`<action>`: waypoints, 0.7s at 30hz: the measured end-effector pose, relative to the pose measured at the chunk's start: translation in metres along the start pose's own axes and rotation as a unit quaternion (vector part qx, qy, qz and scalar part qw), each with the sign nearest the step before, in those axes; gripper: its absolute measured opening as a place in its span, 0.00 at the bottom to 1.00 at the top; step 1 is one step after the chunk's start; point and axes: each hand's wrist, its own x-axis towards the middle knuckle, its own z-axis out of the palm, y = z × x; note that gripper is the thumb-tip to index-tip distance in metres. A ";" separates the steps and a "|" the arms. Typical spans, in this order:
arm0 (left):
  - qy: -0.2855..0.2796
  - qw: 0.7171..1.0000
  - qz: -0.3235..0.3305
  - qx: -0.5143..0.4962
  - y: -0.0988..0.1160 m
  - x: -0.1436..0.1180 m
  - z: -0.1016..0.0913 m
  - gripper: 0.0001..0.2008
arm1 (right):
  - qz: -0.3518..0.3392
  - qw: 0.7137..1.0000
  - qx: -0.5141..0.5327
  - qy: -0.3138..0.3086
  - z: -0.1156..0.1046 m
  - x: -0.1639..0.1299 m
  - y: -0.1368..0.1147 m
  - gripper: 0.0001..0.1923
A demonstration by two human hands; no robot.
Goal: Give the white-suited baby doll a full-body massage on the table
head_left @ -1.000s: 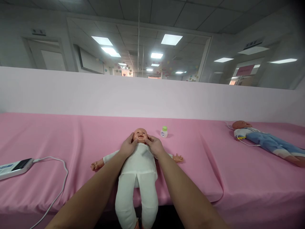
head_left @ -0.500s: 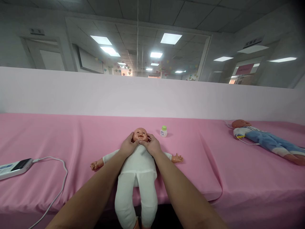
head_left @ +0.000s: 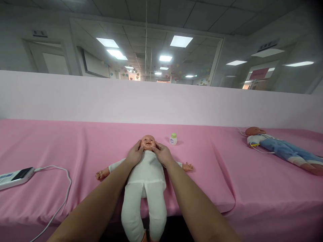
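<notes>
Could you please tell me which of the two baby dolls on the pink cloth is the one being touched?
The white-clothed doll: left hand and right hand flank its head. The blue-trousered doll lies untouched.

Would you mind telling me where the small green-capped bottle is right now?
In the head view, the small bottle stands upright on the pink sheet, just right of the doll's head and beyond the right hand, not touching either.

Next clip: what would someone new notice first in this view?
Dead centre, a baby doll in white lies face up on the pink sheet, with the left hand and right hand touching either side of its face. A small green-capped bottle stands just beside its head, and a second doll in blue lies far right.
</notes>
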 end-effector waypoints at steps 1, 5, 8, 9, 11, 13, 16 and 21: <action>0.002 1.000 -0.001 -0.007 -0.001 0.001 0.000 0.33 | 0.000 1.000 0.000 0.001 -0.001 0.000 -0.001 0.27; 0.002 0.999 -0.012 -0.030 -0.001 0.001 0.001 0.32 | 0.012 1.000 -0.015 0.020 -0.001 -0.001 -0.005 0.23; 0.000 1.000 -0.011 -0.001 0.006 -0.003 0.000 0.35 | 0.013 0.999 -0.028 0.022 0.001 -0.003 -0.009 0.28; -0.003 1.000 -0.008 0.012 0.009 -0.004 -0.001 0.38 | 0.015 0.999 -0.035 0.023 0.002 -0.004 -0.011 0.31; -0.011 0.999 -0.006 0.031 0.014 -0.007 -0.001 0.43 | 0.022 0.998 -0.051 0.031 0.004 -0.006 -0.014 0.37; -0.015 0.999 -0.008 0.035 0.017 -0.009 -0.002 0.47 | 0.028 0.996 -0.071 0.040 0.005 -0.007 -0.017 0.41; -0.015 0.999 -0.006 0.030 0.017 -0.009 -0.002 0.46 | 0.034 0.995 -0.087 0.045 0.005 -0.007 -0.018 0.37; -0.002 1.000 0.004 0.030 0.010 -0.006 -0.001 0.38 | 0.022 0.998 -0.054 0.029 0.002 -0.003 -0.012 0.28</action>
